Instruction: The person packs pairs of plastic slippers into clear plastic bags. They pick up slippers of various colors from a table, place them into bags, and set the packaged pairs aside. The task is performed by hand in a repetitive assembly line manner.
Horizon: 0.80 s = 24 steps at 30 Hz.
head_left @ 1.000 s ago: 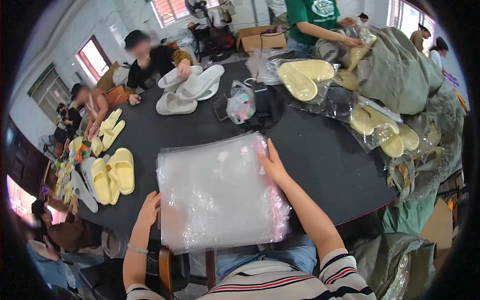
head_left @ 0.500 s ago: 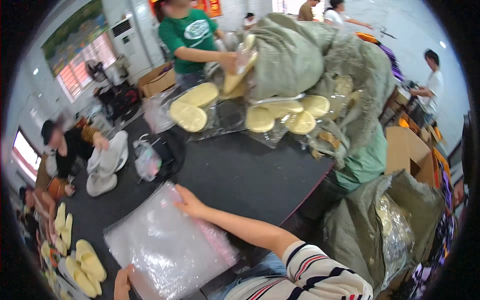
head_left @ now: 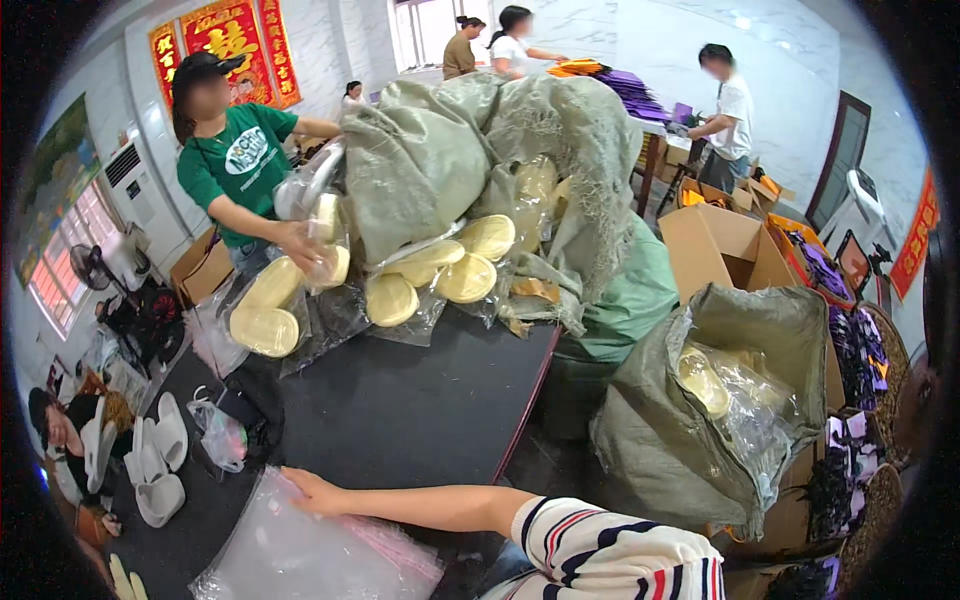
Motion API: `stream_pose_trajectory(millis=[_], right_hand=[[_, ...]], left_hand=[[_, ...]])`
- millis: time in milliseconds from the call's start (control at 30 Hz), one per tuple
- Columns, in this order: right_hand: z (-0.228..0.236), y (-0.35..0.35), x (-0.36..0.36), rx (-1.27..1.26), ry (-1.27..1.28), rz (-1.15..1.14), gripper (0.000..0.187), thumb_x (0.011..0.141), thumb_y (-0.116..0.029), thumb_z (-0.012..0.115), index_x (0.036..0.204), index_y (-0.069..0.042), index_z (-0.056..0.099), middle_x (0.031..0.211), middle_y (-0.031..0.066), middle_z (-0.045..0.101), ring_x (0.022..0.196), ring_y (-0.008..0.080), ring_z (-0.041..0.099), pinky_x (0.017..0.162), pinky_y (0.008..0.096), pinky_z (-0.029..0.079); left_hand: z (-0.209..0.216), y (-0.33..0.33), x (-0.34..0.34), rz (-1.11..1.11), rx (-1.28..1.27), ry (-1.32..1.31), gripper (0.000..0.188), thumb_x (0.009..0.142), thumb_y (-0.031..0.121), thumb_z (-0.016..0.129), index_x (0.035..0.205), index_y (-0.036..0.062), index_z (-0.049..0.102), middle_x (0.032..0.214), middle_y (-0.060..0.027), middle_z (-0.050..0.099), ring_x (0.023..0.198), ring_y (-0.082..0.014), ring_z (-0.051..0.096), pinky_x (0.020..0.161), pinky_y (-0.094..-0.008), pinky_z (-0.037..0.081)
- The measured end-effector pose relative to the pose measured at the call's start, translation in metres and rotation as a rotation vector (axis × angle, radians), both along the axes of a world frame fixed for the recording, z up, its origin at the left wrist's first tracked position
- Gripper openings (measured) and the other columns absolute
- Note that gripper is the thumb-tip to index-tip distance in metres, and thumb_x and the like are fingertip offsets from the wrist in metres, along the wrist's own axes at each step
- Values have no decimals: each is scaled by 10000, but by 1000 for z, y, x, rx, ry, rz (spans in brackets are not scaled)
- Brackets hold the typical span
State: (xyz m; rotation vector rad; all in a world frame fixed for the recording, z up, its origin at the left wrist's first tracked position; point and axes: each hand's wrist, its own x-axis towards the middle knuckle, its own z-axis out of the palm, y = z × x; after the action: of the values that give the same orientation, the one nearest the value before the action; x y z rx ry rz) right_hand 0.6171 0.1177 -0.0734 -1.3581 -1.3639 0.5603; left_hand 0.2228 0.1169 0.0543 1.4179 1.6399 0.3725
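My right hand grips the far edge of a stack of clear plastic bags with pinkish edges, at the near side of the black table. Its fingertips are partly hidden at the bags' edge. My left hand is out of view. Beyond the bags lies a small clear bag with colourful contents, beside a dark bag. White slippers lie left of these. Across the table, pale yellow slippers in clear wrappers spread before a large grey-green woven sack.
The black table ends at a reddish right edge. Beyond it stand an open woven sack of wrapped slippers and an open cardboard box. A co-worker in green handles wrapped slippers; another person sits at the left.
The view has swung right and up, so things appear shifted left. My left hand has dropped out of view; my right hand stays on the bags. The co-worker's wrapped slippers are lower.
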Motion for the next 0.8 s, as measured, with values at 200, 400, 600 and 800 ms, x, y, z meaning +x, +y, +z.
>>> stream_pose_trajectory(millis=[200, 400, 600, 800], right_hand=[[24, -11, -2, -60, 53, 48, 763, 888, -273, 593, 1461, 44, 202, 1482, 247, 281, 1385, 351, 271, 1136, 404, 234], [19, -12, 2, -52, 66, 35, 785, 866, -256, 613, 1460, 48, 200, 1469, 254, 296, 1375, 349, 290, 1125, 404, 251], [9, -4, 3, -35, 105, 35, 810, 868, -314, 644, 1461, 36, 218, 1473, 250, 294, 1389, 346, 271, 1141, 406, 226], [26, -22, -2, -104, 773, 192, 800, 887, -254, 668, 1489, -40, 186, 1506, 175, 294, 1352, 260, 356, 1081, 404, 345]], left_hand=[[-4, 5, 15, 23, -63, -78, 389, 895, 243, 554, 1151, -46, 597, 1028, -140, 649, 897, -261, 613, 776, -392, 504], [-8, 7, 23, 38, -110, -139, 366, 876, 171, 572, 1172, -45, 583, 1044, -149, 649, 907, -263, 628, 787, -391, 517], [-15, 1, -5, 134, -167, -256, 364, 858, 99, 590, 1193, -43, 570, 1059, -158, 649, 917, -266, 642, 798, -390, 530], [-30, -29, -62, 196, -147, -563, 384, 840, 27, 609, 1214, -42, 556, 1075, -166, 649, 928, -269, 657, 809, -390, 543]])
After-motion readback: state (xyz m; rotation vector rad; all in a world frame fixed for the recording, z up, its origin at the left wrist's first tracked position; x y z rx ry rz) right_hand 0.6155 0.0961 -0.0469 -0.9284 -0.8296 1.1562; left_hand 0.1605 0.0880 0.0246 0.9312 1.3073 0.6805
